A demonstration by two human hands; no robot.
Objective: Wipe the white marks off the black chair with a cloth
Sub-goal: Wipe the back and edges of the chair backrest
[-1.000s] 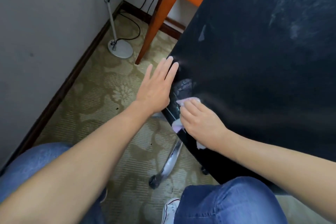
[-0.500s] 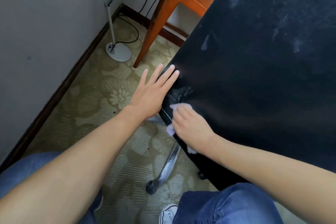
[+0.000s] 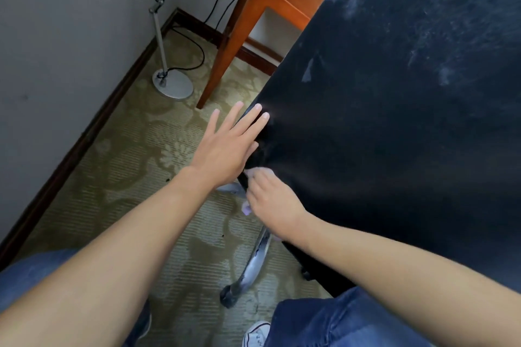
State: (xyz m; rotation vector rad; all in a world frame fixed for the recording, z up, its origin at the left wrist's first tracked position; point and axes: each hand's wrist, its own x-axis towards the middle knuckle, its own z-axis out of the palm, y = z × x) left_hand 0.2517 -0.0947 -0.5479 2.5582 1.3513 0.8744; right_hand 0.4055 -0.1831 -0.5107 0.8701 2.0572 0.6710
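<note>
The black chair (image 3: 380, 135) fills the right side of the view, its back surface facing me. White marks (image 3: 308, 70) show near its left edge, with more smudges further up at the right. My left hand (image 3: 225, 146) lies flat with straight fingers against the chair's left edge. Just below it, my right hand (image 3: 270, 200) grips a small pale cloth (image 3: 247, 209) and presses it onto the chair's edge; most of the cloth is hidden under my fingers.
A chrome chair leg with a caster (image 3: 248, 270) reaches over the patterned carpet below my hands. A floor lamp base (image 3: 173, 87) with a black cable stands by the wall at the left. A wooden desk leg (image 3: 225, 51) stands behind the chair. My knees are at the bottom.
My right hand has slid the cloth down along the chair's edge and the pale smear there has gone. My left hand stays flat on the edge. The view has shifted slightly.
</note>
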